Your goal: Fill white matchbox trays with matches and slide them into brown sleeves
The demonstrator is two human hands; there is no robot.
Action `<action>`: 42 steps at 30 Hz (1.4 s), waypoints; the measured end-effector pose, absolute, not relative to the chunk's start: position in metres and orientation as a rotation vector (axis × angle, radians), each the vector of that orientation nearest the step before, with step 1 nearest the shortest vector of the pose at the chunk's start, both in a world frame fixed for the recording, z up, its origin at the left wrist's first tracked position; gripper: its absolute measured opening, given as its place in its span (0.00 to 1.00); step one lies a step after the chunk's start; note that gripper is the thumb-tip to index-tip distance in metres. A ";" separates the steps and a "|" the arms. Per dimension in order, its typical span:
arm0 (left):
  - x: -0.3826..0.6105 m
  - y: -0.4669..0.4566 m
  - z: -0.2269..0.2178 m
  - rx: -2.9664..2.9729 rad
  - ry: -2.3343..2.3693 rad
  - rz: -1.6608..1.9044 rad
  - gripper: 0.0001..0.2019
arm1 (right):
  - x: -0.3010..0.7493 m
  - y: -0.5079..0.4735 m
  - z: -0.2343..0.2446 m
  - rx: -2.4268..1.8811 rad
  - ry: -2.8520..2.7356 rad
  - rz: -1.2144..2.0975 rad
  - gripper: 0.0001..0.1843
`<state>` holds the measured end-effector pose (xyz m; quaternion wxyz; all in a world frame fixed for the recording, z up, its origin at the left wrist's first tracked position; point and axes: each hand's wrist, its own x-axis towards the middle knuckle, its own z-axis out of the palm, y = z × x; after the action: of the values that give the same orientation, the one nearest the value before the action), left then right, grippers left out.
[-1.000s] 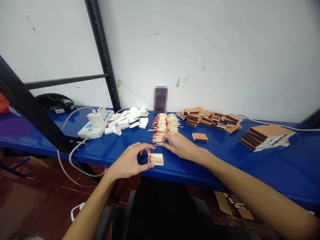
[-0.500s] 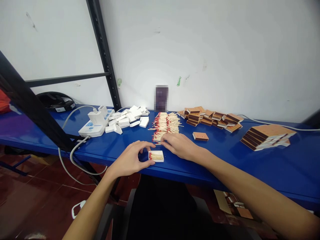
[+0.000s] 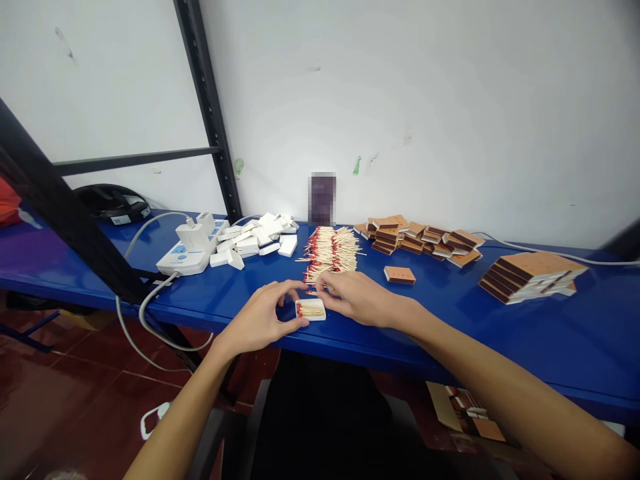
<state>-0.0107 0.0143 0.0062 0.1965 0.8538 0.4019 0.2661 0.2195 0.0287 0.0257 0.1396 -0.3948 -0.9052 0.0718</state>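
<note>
The right hand (image 3: 355,298) is forming a narrow pinch just behind the tray (image 3: 320,318), apparently holding matches (image 3: 311,292), red heads pointing leftward; its fingers are hiding how many. The left hand (image 3: 257,320) is curving around the tray's left end and holding it, thumb resting on the near edge, fingers reaching about the far corner, probably to keep it from sliding; packed matches (image 3: 313,311) are lying inside, heads to the left like the pinched ones.

Behind the tray, a heap (image 3: 334,250) of loose matches is spreading, seemingly placed for a short reach; behind and left of the tray, white trays (image 3: 257,235) are lying jumbled beside a power strip (image 3: 173,261); behind and right of it, a lone box (image 3: 400,275) is sitting before a pile (image 3: 425,239) of boxes; well to its right, a stack (image 3: 533,270) is standing, neater, perhaps to keep it separate; all are resting on the table (image 3: 435,320).
</note>
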 end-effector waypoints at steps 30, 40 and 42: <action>-0.013 0.012 0.011 2.558 0.920 0.605 0.11 | 0.235 0.049 0.011 -1.364 -2.578 0.240 0.07; -0.011 0.013 0.007 2.412 1.050 0.755 0.15 | 0.235 0.025 0.033 -1.154 -2.508 0.530 0.09; -0.010 0.013 0.007 2.388 1.063 0.767 0.19 | 0.231 0.020 0.034 -1.137 -2.559 0.583 0.10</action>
<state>-0.0101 0.0133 0.0067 0.2075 0.8575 0.3816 0.2756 0.2307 0.0201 0.0340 0.1402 -0.3936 -0.8858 0.2019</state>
